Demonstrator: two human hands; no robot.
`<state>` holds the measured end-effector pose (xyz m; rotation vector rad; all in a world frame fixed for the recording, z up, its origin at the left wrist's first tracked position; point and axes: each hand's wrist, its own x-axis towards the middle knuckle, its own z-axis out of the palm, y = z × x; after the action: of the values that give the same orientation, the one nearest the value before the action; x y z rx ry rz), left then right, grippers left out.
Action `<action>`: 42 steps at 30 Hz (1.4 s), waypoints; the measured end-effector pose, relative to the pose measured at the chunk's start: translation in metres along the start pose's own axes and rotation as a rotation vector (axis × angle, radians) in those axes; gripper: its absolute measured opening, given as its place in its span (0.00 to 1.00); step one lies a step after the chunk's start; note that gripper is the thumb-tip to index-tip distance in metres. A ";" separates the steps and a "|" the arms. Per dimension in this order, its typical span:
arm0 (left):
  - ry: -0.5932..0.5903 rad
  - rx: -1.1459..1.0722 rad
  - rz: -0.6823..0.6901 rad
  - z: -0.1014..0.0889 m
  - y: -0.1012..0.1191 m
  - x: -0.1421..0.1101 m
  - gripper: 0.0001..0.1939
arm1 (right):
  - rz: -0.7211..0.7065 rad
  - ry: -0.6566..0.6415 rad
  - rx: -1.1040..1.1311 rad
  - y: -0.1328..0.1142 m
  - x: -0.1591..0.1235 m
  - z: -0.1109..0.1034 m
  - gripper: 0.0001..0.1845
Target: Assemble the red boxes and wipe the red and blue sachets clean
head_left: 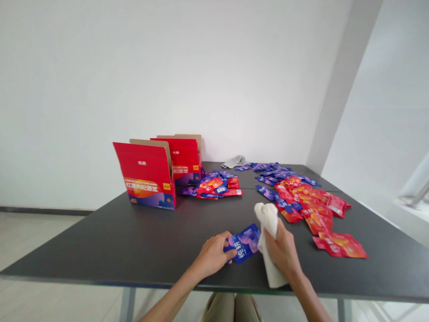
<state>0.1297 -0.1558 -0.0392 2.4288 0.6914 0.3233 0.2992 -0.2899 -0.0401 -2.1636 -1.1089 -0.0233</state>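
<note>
Near the front edge of the table, my left hand (214, 253) pinches the left end of a blue-purple pouch (246, 242) between thumb and fingers. The pouch's printed face is turned up. My right hand (282, 247) is closed around a bunched white cloth (267, 219), which stands up above the fist and hangs down below it. The cloth is beside the pouch's right end; I cannot tell whether they touch. To the right lies a spread of red pouches (317, 210), one red pouch (342, 244) nearest me.
Two open red cartons (149, 176) (184, 156) stand at the left. A mixed pile of red and blue pouches (214, 184) lies beside them. Blue pouches (278, 172) and a grey cloth (235, 161) are farther back on the dark table (134, 241), by the white wall.
</note>
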 end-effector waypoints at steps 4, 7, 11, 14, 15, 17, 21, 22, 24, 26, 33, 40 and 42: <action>0.052 0.027 -0.033 0.015 0.006 -0.001 0.08 | -0.327 -0.204 -0.150 -0.031 -0.012 0.017 0.22; 0.047 0.031 -0.041 0.017 0.009 -0.002 0.08 | -0.208 -0.174 -0.352 -0.036 -0.003 0.015 0.19; 0.051 0.033 -0.037 0.017 0.012 -0.003 0.10 | -0.177 -0.231 -0.407 -0.035 0.002 0.012 0.19; 0.054 0.063 -0.034 0.017 0.014 -0.004 0.10 | -0.286 -0.296 -0.353 -0.036 -0.002 0.014 0.24; 0.048 0.078 -0.034 0.017 0.014 -0.004 0.09 | -0.243 -0.280 -0.363 -0.036 -0.002 0.014 0.22; 0.038 0.100 -0.031 0.018 0.014 -0.004 0.07 | -0.102 -0.223 -0.406 -0.036 -0.001 0.013 0.17; 0.043 0.082 -0.008 0.020 0.013 -0.004 0.09 | -0.127 -0.207 -0.398 -0.042 -0.005 0.016 0.18; 0.050 0.073 0.002 0.021 0.014 -0.004 0.10 | -0.176 -0.226 -0.379 -0.043 -0.006 0.018 0.20; 0.060 0.073 0.017 0.023 0.014 -0.004 0.10 | -0.177 -0.230 -0.374 -0.041 -0.005 0.019 0.19; 0.062 0.073 0.019 0.023 0.013 -0.005 0.07 | -0.044 -0.184 -0.419 -0.030 0.005 0.016 0.16; 0.179 -0.105 0.009 -0.028 -0.014 0.040 0.04 | 0.258 -0.132 -0.303 0.040 0.038 0.002 0.15; 0.440 -0.098 -0.162 -0.103 -0.037 0.152 0.14 | 0.250 -0.150 -0.206 0.055 0.034 0.010 0.18; 0.446 -0.018 -0.193 -0.106 -0.049 0.166 0.17 | 0.248 -0.160 -0.192 0.056 0.034 0.010 0.17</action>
<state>0.2095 0.0183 0.0277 2.2657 1.0983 0.8003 0.3586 -0.2817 -0.0694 -2.4988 -0.9493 0.1633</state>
